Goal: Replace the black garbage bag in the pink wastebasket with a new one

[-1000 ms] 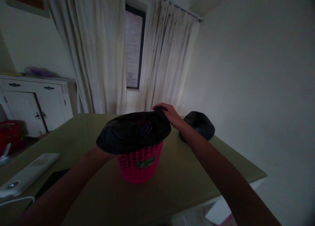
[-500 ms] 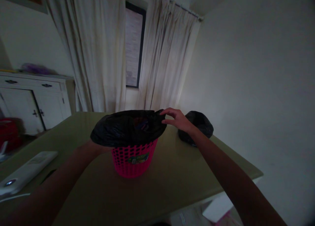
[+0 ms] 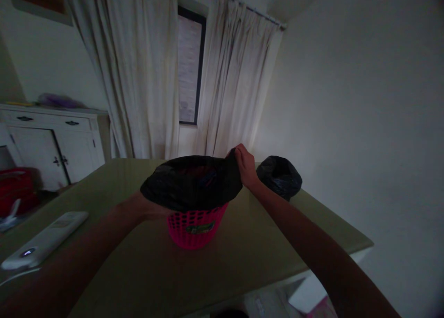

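Observation:
A pink perforated plastic basket (image 3: 196, 228) stands on the olive-green table (image 3: 243, 253), lined with a black bin bag (image 3: 190, 181) folded over its rim. My right hand (image 3: 244, 166) pinches the bag's far right edge. My left hand (image 3: 152, 209) is at the bag's near left edge, its fingers hidden under the plastic. Some dark items lie inside the bag, too dim to make out.
A second black bag (image 3: 279, 176), bunched up, sits on the table's far right. A white remote-like device (image 3: 43, 240) lies at the left. White cabinet (image 3: 52, 144), red object (image 3: 17, 188), curtains (image 3: 145, 73) and a window stand behind. The table edge runs near right.
My right hand, open beside the bag's edge half a second ago, has closed on that edge. The left arm stays at the near left rim.

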`<state>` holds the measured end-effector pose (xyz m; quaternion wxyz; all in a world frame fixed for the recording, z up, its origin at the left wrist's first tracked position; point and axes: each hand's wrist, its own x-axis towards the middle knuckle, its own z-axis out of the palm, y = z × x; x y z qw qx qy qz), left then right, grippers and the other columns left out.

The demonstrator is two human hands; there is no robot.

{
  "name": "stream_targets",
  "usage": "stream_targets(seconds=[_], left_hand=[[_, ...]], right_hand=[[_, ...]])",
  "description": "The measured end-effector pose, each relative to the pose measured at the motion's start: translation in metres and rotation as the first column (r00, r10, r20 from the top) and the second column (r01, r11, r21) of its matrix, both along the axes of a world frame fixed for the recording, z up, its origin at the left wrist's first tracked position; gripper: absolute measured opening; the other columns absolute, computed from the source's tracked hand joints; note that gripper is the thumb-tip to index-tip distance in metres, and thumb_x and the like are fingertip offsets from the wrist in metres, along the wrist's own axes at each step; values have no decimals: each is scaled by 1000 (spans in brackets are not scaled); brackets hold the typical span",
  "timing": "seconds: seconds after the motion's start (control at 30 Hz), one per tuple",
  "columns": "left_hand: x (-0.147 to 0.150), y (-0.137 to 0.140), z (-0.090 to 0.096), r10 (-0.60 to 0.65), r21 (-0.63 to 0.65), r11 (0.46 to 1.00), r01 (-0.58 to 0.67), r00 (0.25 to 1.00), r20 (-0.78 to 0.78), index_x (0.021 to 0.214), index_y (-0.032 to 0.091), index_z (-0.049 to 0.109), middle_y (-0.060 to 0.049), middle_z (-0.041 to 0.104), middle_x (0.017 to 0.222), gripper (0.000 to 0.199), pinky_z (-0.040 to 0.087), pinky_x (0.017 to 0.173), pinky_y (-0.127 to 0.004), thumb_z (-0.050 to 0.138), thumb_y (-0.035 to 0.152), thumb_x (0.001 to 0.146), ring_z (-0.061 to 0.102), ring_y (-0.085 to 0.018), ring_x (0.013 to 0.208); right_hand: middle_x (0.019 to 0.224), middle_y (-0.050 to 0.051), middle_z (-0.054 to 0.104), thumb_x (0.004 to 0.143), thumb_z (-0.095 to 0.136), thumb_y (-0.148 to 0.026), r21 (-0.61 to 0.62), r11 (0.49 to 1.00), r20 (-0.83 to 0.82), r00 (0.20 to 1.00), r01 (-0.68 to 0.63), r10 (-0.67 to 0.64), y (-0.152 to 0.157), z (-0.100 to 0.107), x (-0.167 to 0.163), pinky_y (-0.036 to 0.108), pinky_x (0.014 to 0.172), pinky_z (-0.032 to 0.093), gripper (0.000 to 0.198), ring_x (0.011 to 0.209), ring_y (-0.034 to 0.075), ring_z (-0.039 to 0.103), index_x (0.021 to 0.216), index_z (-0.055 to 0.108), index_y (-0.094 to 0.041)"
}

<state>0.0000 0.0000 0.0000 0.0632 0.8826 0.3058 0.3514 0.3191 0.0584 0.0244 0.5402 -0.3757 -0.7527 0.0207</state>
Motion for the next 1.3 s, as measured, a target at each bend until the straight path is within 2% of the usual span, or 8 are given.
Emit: stream_targets(seconds=[0.17, 0.33, 0.53, 0.63, 0.77, 0.97, 1.13, 1.3], left_hand=[[12, -12, 0, 145, -83, 981, -173, 952, -270, 114, 24, 81, -17, 85, 110, 61, 68, 91, -55, 43, 71, 105, 82, -41, 105], [30, -26, 5, 117, 39, 993, -110, 945, -306, 119, 24, 76, -12, 82, 94, 52, 66, 87, -47, 37, 58, 111, 79, -31, 82], [38, -31, 22, -4, 102, 994, 25, 980, -199, 134, 31, 76, -8, 85, 125, 40, 55, 123, -50, 61, 51, 103, 74, -35, 131], [31, -29, 23, 35, 32, 999, -29, 975, -219, 154, 30, 68, -9, 81, 145, 59, 55, 125, -51, 58, 64, 106, 70, -36, 142], [5, -25, 20, 157, -51, 984, -171, 965, -211, 167, 28, 59, -14, 69, 163, 76, 57, 123, -56, 51, 75, 107, 70, -39, 144], [-38, -7, 29, 251, 34, 968, -250, 967, -36, 164, 24, 60, -16, 70, 160, 74, 53, 125, -60, 52, 71, 107, 68, -41, 145], [-37, 14, 40, 324, 220, 870, -442, 847, 422, 159, 25, 59, -19, 65, 159, 72, 53, 122, -62, 72, 63, 99, 62, -41, 148], [-13, 60, 36, 434, -244, 898, -367, 833, 344, 172, 15, 38, -31, 61, 164, 119, 53, 120, -65, 87, 71, 79, 63, -48, 149]], right_hand=[[75, 3, 56, 102, 47, -80, -146, 977, -72, 983, 158, -170, 37, 29, 2, 39, 81, 47, 58, 81, 24, 56, 76, 48, -28], [84, 6, 68, 97, 58, -70, -368, 906, -370, 927, -210, 65, 67, 69, -34, 39, 82, 58, 50, 85, 23, 66, 75, 60, -24], [116, 3, 79, 90, 84, -59, -19, 908, -96, 905, -418, 414, 26, 150, -99, 40, 108, 61, 39, 126, 25, 72, 111, 76, -26], [127, 0, 76, 99, 75, -46, 138, 924, -60, 928, -356, 367, 6, 187, -97, 41, 113, 58, 30, 143, 25, 64, 125, 73, -31], [124, 2, 76, 107, 66, -39, 263, 954, -213, 955, -146, 205, 18, 217, -38, 40, 110, 57, 20, 138, 24, 61, 125, 68, -31], [94, 6, 72, 107, 53, -26, 221, 968, -546, 837, 120, 21, 49, 204, 74, 39, 87, 56, 15, 99, 22, 66, 100, 66, -25], [79, 0, 66, 94, 56, -16, 128, 970, -721, 691, 205, -51, 40, 162, 100, 32, 67, 51, 14, 71, 17, 60, 85, 63, -23], [80, 0, 67, 92, 63, -23, 113, 988, -667, 745, 110, -7, 34, 145, 97, 31, 69, 53, 6, 70, 16, 62, 86, 64, -23]])
